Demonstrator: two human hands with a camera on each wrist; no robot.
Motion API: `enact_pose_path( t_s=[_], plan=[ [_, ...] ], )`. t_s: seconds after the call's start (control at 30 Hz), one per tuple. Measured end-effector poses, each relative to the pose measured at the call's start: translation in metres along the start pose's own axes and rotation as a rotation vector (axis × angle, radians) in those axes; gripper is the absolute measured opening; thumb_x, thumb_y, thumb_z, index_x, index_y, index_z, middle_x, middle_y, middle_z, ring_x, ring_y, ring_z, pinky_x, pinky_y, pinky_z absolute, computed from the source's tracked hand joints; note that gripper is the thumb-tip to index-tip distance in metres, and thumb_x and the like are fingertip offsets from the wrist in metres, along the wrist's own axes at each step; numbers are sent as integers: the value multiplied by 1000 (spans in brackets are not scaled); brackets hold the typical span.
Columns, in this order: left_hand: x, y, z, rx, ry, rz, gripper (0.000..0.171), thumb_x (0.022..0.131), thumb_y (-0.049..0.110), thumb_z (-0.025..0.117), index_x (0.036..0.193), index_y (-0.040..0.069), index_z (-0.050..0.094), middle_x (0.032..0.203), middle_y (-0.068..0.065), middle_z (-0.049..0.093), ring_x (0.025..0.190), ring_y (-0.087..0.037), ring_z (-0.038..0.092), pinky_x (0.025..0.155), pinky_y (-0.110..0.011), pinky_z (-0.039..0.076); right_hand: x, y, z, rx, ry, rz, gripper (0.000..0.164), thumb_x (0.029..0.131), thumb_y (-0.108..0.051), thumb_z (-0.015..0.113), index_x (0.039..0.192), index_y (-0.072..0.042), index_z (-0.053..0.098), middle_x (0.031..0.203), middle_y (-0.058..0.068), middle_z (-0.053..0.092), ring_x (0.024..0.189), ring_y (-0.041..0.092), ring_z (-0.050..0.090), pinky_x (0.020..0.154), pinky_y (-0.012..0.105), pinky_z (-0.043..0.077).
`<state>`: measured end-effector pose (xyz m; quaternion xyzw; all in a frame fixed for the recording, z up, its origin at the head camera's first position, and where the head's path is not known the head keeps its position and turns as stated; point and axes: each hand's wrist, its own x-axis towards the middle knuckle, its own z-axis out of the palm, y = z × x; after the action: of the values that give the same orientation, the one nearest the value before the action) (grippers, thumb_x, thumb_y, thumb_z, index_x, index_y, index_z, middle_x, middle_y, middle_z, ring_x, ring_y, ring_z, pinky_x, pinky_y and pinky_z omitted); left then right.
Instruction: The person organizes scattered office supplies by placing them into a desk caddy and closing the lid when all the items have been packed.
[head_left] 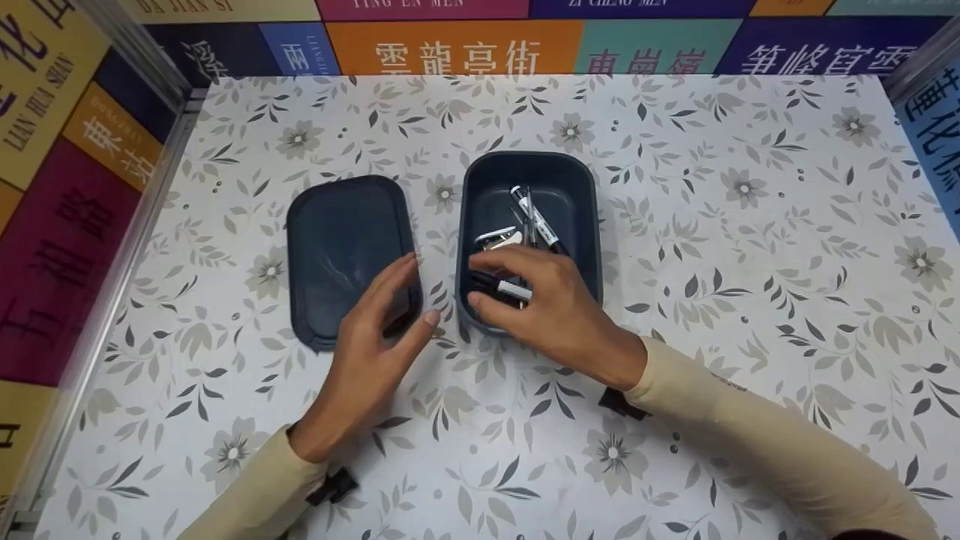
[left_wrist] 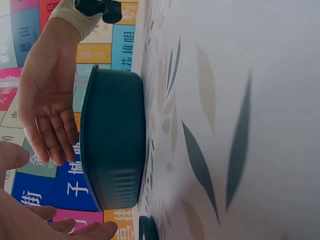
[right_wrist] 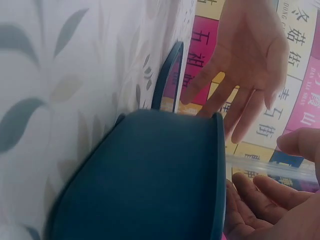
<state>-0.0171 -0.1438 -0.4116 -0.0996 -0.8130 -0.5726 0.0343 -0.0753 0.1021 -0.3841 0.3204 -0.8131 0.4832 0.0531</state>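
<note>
Reaching into the dark blue box (head_left: 529,180), the right hand (head_left: 551,304) is curling its fingers around a black-and-white pen (head_left: 504,289) at the near end of the box; the grip is pinching that pen between thumb and fingers, probably to lift it clear of the rest. Lying deeper in the same box are more pens (head_left: 536,217) and a pale clip-like item (head_left: 499,238), too small to identify exactly. Standing upright on the floral counter (head_left: 750,247), the box is keeping its contents gathered in one place.

Resting flat on the counter just left of the box, apart from it, is the matching lid (head_left: 337,240), evidently set aside so the box stays open. The left hand (head_left: 371,337) is hovering over the lid's near right corner, fingers spread and relaxed, holding nothing; whether the fingertips are touching the lid cannot be told.

Surrounding the counter are coloured walls with printed characters (head_left: 457,56).
</note>
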Motion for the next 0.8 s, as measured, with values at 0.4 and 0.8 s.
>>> enact_pose_path(
  t_s=[0.4,0.8],
  plan=[
    [-15,-7,-21,95,31,-38,68,108,23,74,169,14,46,174,-2,41,158,-20,43,119,-52,51,-4,-15,26,-3,-18,-73,33,97,-12,84,128,-1,78,124,7,78,111,18,74,98,33,62],
    [-27,-14,-40,113,69,-57,67,110,21,71,170,11,43,176,-4,37,158,-24,43,120,-55,49,-9,-18,55,21,-46,-157,29,97,-4,80,126,3,78,118,10,78,99,23,76,89,28,64]
  ],
)
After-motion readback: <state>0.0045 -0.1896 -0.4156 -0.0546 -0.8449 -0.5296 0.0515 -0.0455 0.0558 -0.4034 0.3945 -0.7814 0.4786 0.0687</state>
